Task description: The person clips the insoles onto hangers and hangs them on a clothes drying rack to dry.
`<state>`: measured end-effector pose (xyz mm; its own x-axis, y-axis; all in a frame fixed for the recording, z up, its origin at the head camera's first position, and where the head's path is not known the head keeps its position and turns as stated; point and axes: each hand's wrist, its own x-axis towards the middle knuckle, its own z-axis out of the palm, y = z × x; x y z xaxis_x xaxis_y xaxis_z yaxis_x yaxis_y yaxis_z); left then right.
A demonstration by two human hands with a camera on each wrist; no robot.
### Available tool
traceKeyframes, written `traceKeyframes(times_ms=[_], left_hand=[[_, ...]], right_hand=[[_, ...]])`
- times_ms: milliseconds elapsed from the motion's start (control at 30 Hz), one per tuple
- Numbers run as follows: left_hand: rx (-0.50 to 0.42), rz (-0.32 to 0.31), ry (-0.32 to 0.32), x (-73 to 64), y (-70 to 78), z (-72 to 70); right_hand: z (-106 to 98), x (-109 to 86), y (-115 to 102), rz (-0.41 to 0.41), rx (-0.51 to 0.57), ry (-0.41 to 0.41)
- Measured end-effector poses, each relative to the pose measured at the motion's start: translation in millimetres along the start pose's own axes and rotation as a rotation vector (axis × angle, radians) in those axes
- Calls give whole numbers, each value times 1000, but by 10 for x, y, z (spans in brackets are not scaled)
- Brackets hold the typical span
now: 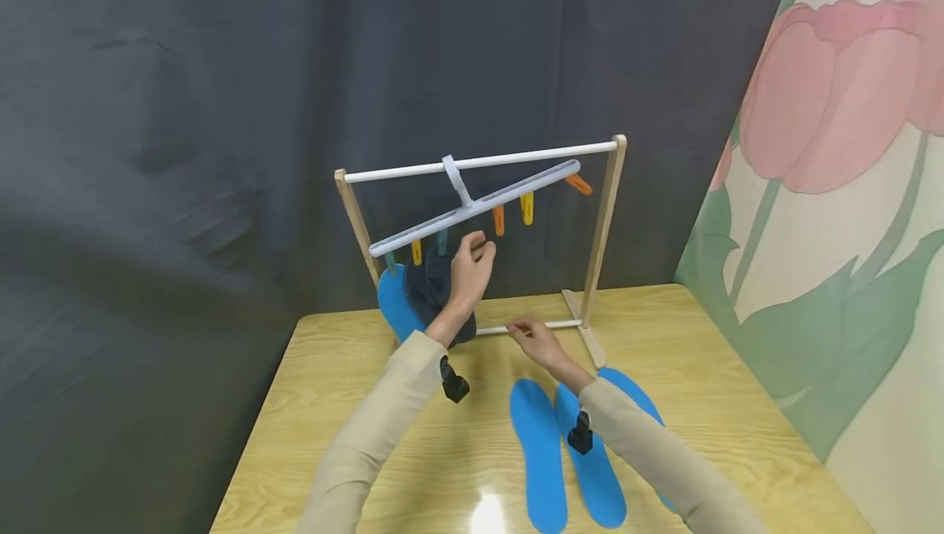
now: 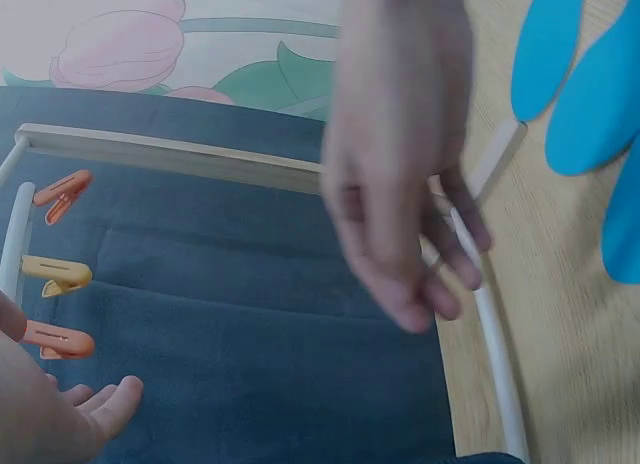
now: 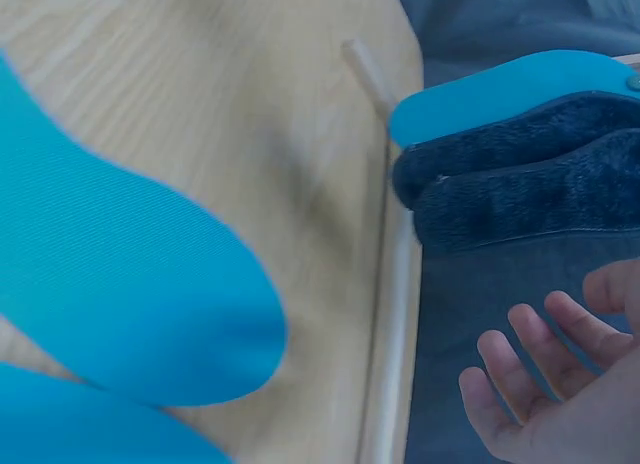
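My left hand (image 1: 472,268) is raised below the hanger, its fingers loosely bent with nothing seen in them. It is beside a hanging pair of dark fuzzy insoles (image 3: 530,189) and near an orange clip (image 1: 499,221). A blue insole (image 1: 398,300) hangs at the hanger's left end. My right hand (image 1: 537,341) is lower, in front of the rack's bottom bar; the right wrist view shows its fingers (image 3: 540,349) spread and holding nothing. The white hanger (image 1: 475,208) hooks over the rack's top bar and tilts down to the left.
Several blue insoles (image 1: 538,456) lie on the wooden table (image 1: 332,403) near my right forearm. The wooden rack (image 1: 605,231) stands before a dark curtain (image 1: 184,149). Yellow clips (image 1: 527,209) and another orange clip (image 1: 578,184) hang from the hanger. A flower-painted wall (image 1: 833,214) is at right.
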<state>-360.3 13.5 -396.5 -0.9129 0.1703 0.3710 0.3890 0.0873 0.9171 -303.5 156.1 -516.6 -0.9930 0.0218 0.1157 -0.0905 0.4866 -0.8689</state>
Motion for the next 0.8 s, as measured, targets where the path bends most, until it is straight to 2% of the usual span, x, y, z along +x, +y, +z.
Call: traceKeyframes(times_ms=[100,233,367,567,800], left_hand=[[-9,-10,-8,67,15,64],[-17,-39,26,153,51,130],[-46,-64,57,211,94,155],[-34,-4,61,281,97,184],[-85,65,41,353,86,268]], right_hand=[[-3,-96,96,-3,-4,-4],[15,-223,210,-31,-12,-15],[51,-323,325,-14,-17,-26],[72,-414,478,-16,-85,-55],[109,-522,624,-53,-280,-62]])
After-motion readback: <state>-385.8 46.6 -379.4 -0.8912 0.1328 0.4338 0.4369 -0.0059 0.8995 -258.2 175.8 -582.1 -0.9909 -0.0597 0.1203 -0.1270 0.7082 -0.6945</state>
